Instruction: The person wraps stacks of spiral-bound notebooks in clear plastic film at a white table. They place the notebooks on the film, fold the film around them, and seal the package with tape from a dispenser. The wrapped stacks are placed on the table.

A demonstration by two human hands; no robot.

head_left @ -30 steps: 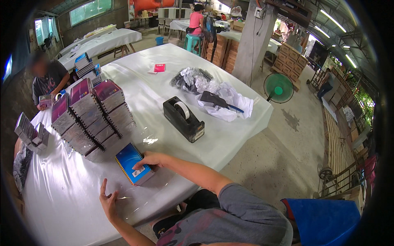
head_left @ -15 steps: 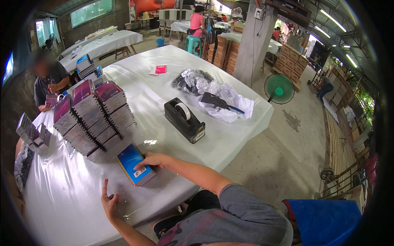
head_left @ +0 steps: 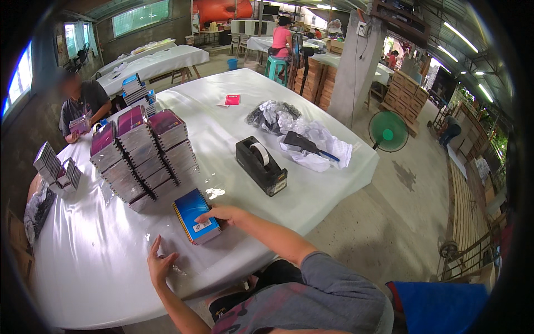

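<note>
A small stack of blue spiral notebooks (head_left: 194, 207) lies on the white-covered table (head_left: 222, 128) in front of me. My right hand (head_left: 221, 215) grips its right side, thumb on the top cover beside a white label. Clear plastic film (head_left: 179, 268) shows as glints around the stack and beside my left hand (head_left: 160, 261). That hand is open to the lower left of the notebooks, thumb and forefinger apart; whether it touches the film I cannot tell. Just beyond, tall piles of purple-covered spiral notebooks (head_left: 133, 147) stand side by side.
A black tape dispenser (head_left: 261, 167) stands right of the notebooks, with crumpled white wrapping (head_left: 334, 147) behind it. More notebooks (head_left: 50, 167) lie at the left. Across the table a co-worker (head_left: 83, 106) holds a notebook. A green fan (head_left: 388, 132) stands beyond the right edge.
The whole view has shifted, so the scene sits further right. My left thumb has spread away from the forefinger. My right hand keeps its hold on the blue notebooks.
</note>
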